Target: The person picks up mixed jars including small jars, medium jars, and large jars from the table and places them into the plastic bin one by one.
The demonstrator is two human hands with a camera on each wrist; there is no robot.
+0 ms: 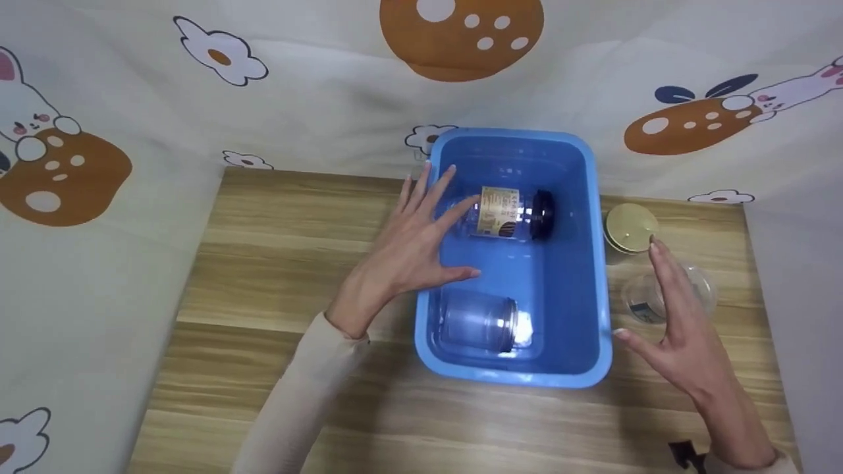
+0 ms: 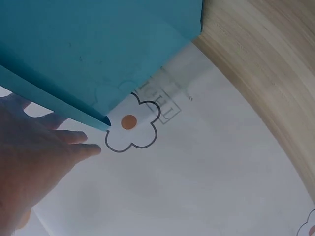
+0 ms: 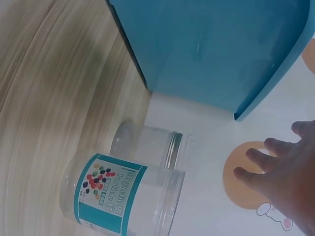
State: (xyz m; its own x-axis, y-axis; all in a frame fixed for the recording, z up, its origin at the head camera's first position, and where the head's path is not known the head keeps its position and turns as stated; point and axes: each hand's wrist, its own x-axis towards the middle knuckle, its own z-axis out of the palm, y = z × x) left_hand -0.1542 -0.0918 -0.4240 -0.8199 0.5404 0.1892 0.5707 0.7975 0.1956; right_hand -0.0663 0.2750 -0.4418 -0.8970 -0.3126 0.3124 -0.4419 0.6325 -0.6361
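Note:
A blue plastic bin (image 1: 602,296) stands on the table. In it, a clear jar with a cream label and black lid (image 1: 499,220) lies on its side at the far end, and another clear jar (image 1: 474,322) lies at the near end. My left hand (image 1: 411,250) hovers over the bin's left rim, fingers spread, holding nothing. To the right of the bin, my right hand (image 1: 691,336) is held above a clear jar with a teal label (image 3: 110,191), its fingers apart and free. Beside that jar stands a clear jar with a gold lid (image 1: 632,227).
The wood-grain table (image 1: 263,296) extends on both sides of the bin. A cloth with printed flowers and rabbits (image 1: 316,99) hangs along the back and sides. Faint see-through lettering (image 2: 167,105) shows by the bin in the left wrist view.

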